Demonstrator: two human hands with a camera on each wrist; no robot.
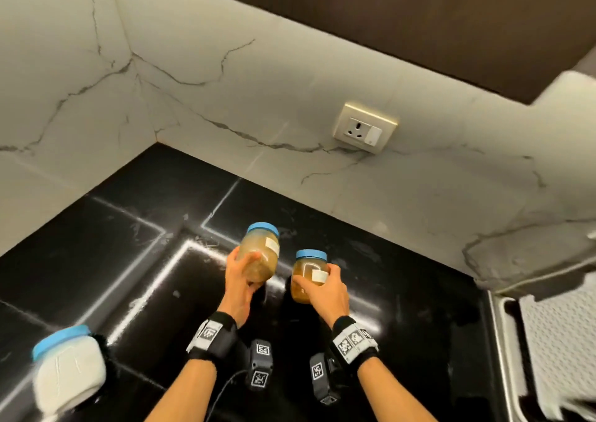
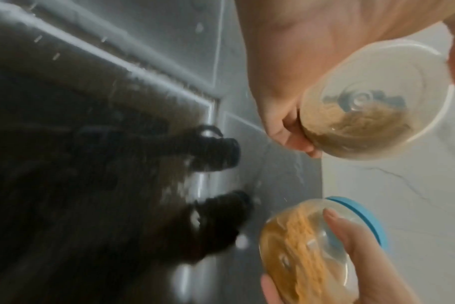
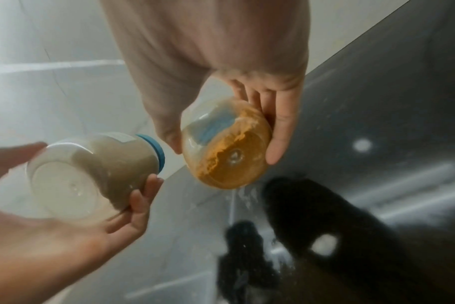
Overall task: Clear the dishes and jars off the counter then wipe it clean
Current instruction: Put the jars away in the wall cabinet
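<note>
Both hands are clamped on jars, lifted clear of the black table (image 1: 96, 244). The left hand (image 1: 240, 281) wraps the lower body of the brown jar (image 1: 262, 254), tilted with its blue lid toward 12 o'clock. The right hand (image 1: 325, 292) grips the orange jar (image 1: 306, 279) around its middle, just beside the first at 3 o'clock. A white jar (image 1: 69, 370) sits at 8 o'clock near the table's edge. The jars look like smooth clear plastic, part-filled with powder: probably light, rigid, a little slippery. A grip round the body below the lid seems safest, lids kept uppermost.
</note>
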